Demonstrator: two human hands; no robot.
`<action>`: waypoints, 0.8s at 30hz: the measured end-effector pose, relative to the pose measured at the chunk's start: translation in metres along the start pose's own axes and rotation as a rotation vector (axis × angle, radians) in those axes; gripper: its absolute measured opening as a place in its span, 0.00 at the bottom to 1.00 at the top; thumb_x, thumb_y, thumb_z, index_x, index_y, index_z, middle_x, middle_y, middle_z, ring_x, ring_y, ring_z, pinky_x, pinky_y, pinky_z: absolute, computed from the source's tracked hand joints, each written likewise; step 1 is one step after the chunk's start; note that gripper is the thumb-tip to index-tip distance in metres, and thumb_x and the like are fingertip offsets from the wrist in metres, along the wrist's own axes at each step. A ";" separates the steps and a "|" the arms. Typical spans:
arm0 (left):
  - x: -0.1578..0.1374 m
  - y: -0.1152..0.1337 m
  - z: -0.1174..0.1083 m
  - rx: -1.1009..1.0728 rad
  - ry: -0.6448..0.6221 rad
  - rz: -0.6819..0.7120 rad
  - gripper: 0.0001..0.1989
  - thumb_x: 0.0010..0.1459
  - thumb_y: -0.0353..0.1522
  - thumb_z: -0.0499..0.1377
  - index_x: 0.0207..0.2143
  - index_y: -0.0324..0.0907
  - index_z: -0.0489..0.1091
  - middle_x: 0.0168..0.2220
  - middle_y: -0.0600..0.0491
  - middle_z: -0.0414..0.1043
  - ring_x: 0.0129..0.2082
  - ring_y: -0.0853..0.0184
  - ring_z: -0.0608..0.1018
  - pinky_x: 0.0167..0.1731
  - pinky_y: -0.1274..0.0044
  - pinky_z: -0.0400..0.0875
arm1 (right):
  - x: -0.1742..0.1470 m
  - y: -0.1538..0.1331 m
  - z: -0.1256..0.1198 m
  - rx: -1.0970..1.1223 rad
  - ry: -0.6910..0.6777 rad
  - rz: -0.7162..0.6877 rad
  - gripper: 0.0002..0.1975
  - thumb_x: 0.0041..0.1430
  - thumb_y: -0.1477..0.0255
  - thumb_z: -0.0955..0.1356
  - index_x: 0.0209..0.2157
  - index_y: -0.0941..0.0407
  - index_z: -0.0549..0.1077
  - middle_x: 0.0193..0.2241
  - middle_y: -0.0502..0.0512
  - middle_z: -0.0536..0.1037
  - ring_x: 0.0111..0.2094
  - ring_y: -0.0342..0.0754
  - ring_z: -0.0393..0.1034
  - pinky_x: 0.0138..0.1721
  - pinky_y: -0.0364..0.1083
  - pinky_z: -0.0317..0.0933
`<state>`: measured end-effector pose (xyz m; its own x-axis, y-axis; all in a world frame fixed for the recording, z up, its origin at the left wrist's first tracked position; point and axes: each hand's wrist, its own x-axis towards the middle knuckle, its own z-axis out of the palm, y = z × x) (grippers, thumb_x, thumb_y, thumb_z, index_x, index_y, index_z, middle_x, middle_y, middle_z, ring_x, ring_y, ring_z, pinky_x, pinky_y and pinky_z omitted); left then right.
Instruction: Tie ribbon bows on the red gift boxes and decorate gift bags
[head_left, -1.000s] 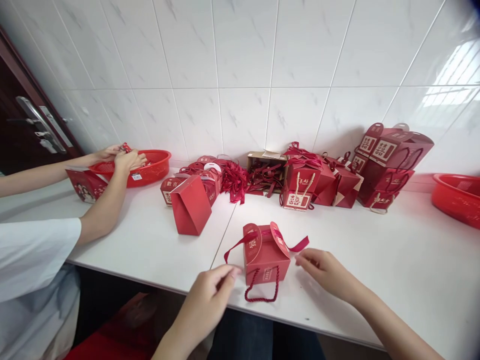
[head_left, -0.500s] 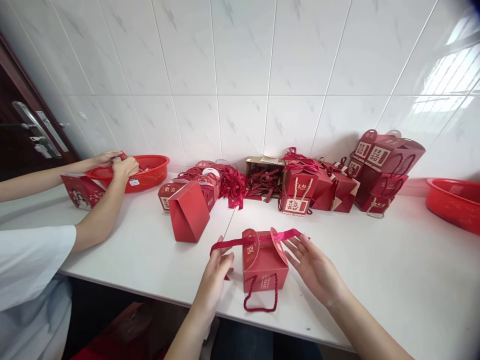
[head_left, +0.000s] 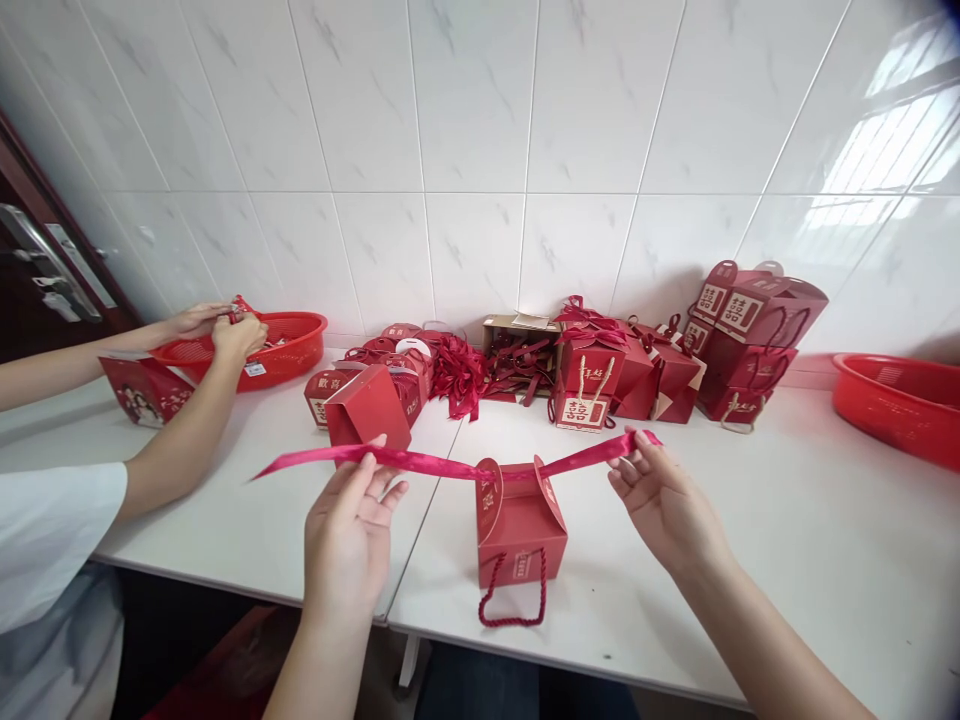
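A red gift box (head_left: 523, 535) stands upright near the table's front edge, its dark red rope handle (head_left: 513, 620) hanging down the front. Through the two raised top flaps runs a crimson ribbon (head_left: 435, 464), stretched out to both sides. My left hand (head_left: 352, 530) pinches the ribbon left of the box, and the loose end trails beyond the fingers. On the other side, my right hand (head_left: 667, 500) holds the ribbon near its right end. Neither hand touches the box.
A plain red box (head_left: 367, 405) stands behind my left hand, beside a ribbon heap (head_left: 457, 375). Stacked red boxes (head_left: 757, 340) line the wall. A co-worker's hands (head_left: 232, 330) hold a small red item above a red basket (head_left: 300, 345); another basket (head_left: 892, 405) stands right.
My hands have moved apart and up, pulling the ribbon out wide on both sides of the box. The box stays standing. The view has shifted slightly.
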<state>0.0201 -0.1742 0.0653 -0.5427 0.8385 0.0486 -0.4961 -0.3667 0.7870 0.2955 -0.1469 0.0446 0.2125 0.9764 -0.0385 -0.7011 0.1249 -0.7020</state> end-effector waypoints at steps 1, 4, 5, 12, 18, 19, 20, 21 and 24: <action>0.002 0.005 0.005 -0.010 -0.010 0.014 0.11 0.43 0.34 0.70 0.31 0.41 0.75 0.35 0.54 0.75 0.33 0.69 0.75 0.32 0.77 0.72 | 0.001 -0.004 0.003 -0.046 -0.038 -0.052 0.10 0.47 0.66 0.77 0.30 0.54 0.78 0.23 0.45 0.77 0.28 0.40 0.74 0.30 0.38 0.71; 0.006 0.019 0.022 -0.015 -0.058 0.053 0.10 0.45 0.35 0.69 0.29 0.40 0.75 0.33 0.54 0.75 0.34 0.68 0.75 0.31 0.78 0.72 | 0.004 -0.018 0.013 -0.223 -0.142 -0.226 0.09 0.51 0.63 0.75 0.31 0.54 0.79 0.29 0.49 0.79 0.30 0.40 0.72 0.32 0.40 0.69; 0.006 0.023 0.027 -0.001 -0.077 0.079 0.10 0.45 0.36 0.69 0.28 0.40 0.75 0.32 0.54 0.74 0.34 0.68 0.76 0.30 0.78 0.72 | 0.006 -0.022 0.017 -0.284 -0.164 -0.282 0.09 0.51 0.64 0.75 0.33 0.53 0.79 0.30 0.50 0.79 0.29 0.41 0.71 0.32 0.40 0.69; 0.002 0.038 0.060 0.231 -0.219 0.299 0.11 0.46 0.37 0.70 0.28 0.39 0.77 0.31 0.54 0.74 0.31 0.70 0.74 0.28 0.80 0.70 | 0.013 -0.054 0.055 -0.596 -0.286 -0.519 0.12 0.56 0.60 0.71 0.31 0.55 0.77 0.24 0.49 0.74 0.26 0.42 0.66 0.27 0.43 0.62; 0.003 0.040 0.087 0.372 -0.344 0.346 0.11 0.47 0.37 0.69 0.31 0.41 0.77 0.25 0.57 0.71 0.22 0.76 0.66 0.20 0.82 0.59 | 0.017 -0.058 0.094 -0.518 -0.465 -0.582 0.10 0.57 0.63 0.71 0.28 0.54 0.73 0.23 0.47 0.71 0.25 0.40 0.64 0.27 0.41 0.59; 0.004 0.039 0.091 0.372 -0.370 0.339 0.11 0.48 0.38 0.69 0.32 0.41 0.77 0.27 0.56 0.72 0.23 0.75 0.67 0.21 0.82 0.59 | 0.018 -0.057 0.099 -0.507 -0.489 -0.581 0.11 0.58 0.63 0.70 0.27 0.55 0.73 0.23 0.46 0.70 0.25 0.40 0.63 0.28 0.41 0.59; 0.004 0.038 0.094 0.372 -0.397 0.330 0.11 0.49 0.38 0.68 0.32 0.41 0.77 0.28 0.55 0.73 0.24 0.75 0.68 0.22 0.82 0.59 | 0.019 -0.055 0.104 -0.497 -0.510 -0.572 0.12 0.58 0.62 0.70 0.26 0.55 0.73 0.23 0.46 0.69 0.24 0.39 0.63 0.28 0.41 0.60; 0.005 0.038 0.098 0.371 -0.420 0.320 0.11 0.50 0.39 0.67 0.32 0.41 0.77 0.29 0.54 0.74 0.26 0.74 0.69 0.23 0.82 0.60 | 0.019 -0.053 0.108 -0.492 -0.529 -0.557 0.12 0.58 0.62 0.70 0.26 0.54 0.73 0.22 0.46 0.69 0.24 0.40 0.63 0.28 0.41 0.60; 0.006 0.036 0.105 0.350 -0.470 0.280 0.12 0.51 0.40 0.67 0.33 0.42 0.77 0.31 0.54 0.75 0.31 0.71 0.73 0.29 0.81 0.64 | 0.018 -0.048 0.117 -0.483 -0.583 -0.520 0.11 0.58 0.61 0.70 0.28 0.54 0.75 0.24 0.47 0.72 0.26 0.41 0.65 0.30 0.41 0.62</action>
<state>0.0704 -0.1400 0.1587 -0.2254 0.8463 0.4828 -0.0858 -0.5108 0.8554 0.2530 -0.1144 0.1611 -0.0476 0.7687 0.6379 -0.2246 0.6140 -0.7567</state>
